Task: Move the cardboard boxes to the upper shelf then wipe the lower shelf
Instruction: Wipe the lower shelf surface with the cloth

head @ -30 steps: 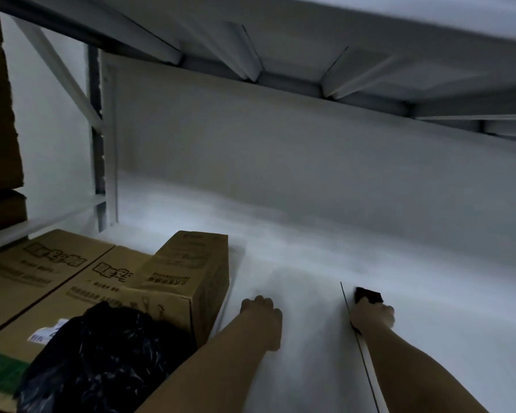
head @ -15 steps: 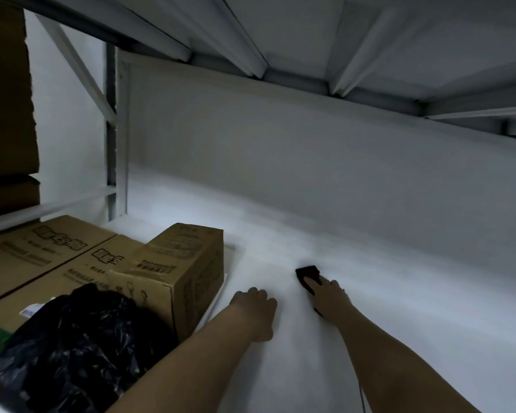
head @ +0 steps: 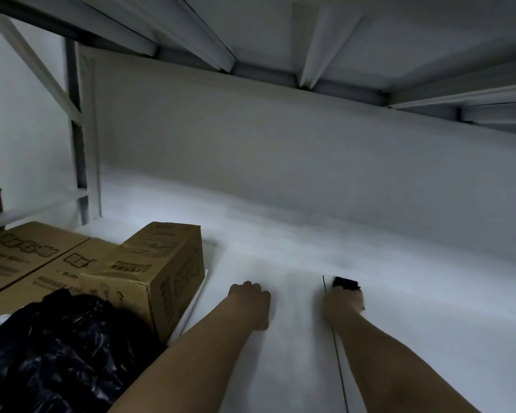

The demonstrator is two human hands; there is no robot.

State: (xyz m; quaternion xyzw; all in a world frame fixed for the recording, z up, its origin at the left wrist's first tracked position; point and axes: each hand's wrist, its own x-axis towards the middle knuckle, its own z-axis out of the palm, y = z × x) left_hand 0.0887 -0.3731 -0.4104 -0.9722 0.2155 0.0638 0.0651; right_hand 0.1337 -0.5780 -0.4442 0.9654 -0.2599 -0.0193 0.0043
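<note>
View: from the head, looking into a dim white shelf bay, both bare forearms reaching in.
Lower shelf [head: 280, 239]: white and bare across its middle and right; a thin dark seam [head: 338, 368] runs front to back under the right arm.
Upper shelf [head: 280, 34]: seen from below, grey with metal ribs.
Left hand [head: 251, 305]: resting on the shelf, fingers curled into a loose fist, holding nothing that shows.
Right hand [head: 341, 302]: fingers closed over a small dark cloth [head: 344, 283], pressed to the shelf just right of the seam's far end.
Boxes: one tall cardboard box [head: 164, 263] stands on the lower shelf at left, just left of the left forearm; two flat boxes [head: 33, 257] lie side by side behind and left of it.
Writing: bold black characters and small print lines on all the boxes, too blurred to read; no brand can be made out.
Bag [head: 60, 353]: crumpled black plastic, at the near left, in front of the boxes.
Far left: more cardboard, brown, at the edge.
</note>
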